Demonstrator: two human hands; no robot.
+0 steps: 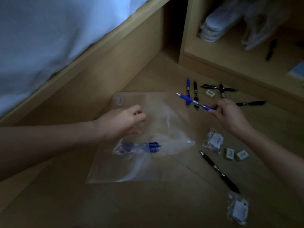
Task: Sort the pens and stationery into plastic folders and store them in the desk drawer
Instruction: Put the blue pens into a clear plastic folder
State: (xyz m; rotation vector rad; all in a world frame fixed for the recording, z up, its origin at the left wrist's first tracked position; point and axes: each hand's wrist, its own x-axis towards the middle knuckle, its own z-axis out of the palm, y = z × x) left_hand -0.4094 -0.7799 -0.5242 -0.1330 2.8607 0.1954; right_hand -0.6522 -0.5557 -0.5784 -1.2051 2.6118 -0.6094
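A clear plastic folder (148, 165) lies flat on the wooden floor, with blue pens (144, 147) inside it near my left wrist. My left hand (121, 124) rests on the folder's upper part, its fingers curled at the plastic. My right hand (230, 116) pinches the rear end of a blue pen (192, 101) and holds it above the folder's top right corner, tip pointing left. More blue and black pens (195, 91) lie scattered beyond it.
Beige erasers (235, 154) and a small clear packet (213, 141) lie right of the folder, with a long black pen (218, 171) and another packet (238, 209) nearer me. A bed with a white sheet (41, 38) is at left, open wooden shelves (230, 51) at back right.
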